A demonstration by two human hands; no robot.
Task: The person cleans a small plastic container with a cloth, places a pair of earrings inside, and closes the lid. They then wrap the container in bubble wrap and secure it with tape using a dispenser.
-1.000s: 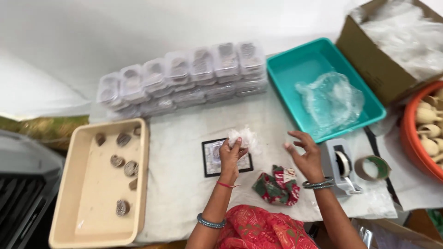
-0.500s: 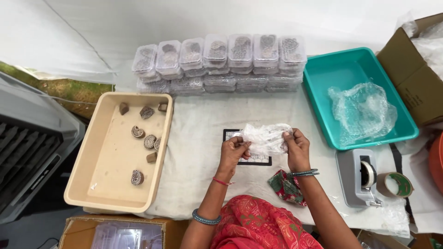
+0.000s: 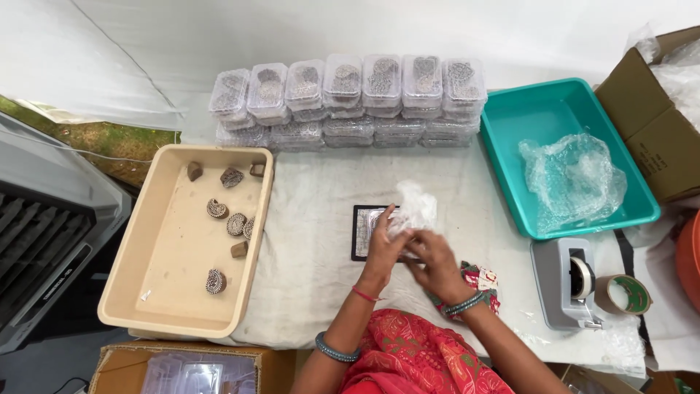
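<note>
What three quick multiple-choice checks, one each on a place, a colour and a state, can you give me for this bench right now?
1. Where is the tape dispenser?
A. inside the beige tray
B. on the cloth, right of the hands
C. on top of the clear boxes

2. What colour is the tray holding the loose bubble wrap?
A. teal
B. red
C. black

3. How is the small piece of bubble wrap?
A. lying flat and untouched
B. held by both hands together
C. stuffed in the cardboard box

Answers: 1 B, it sits beside the tape roll; 2 A, the teal tray holds it; 3 B, left hand and right hand meet on it.
</note>
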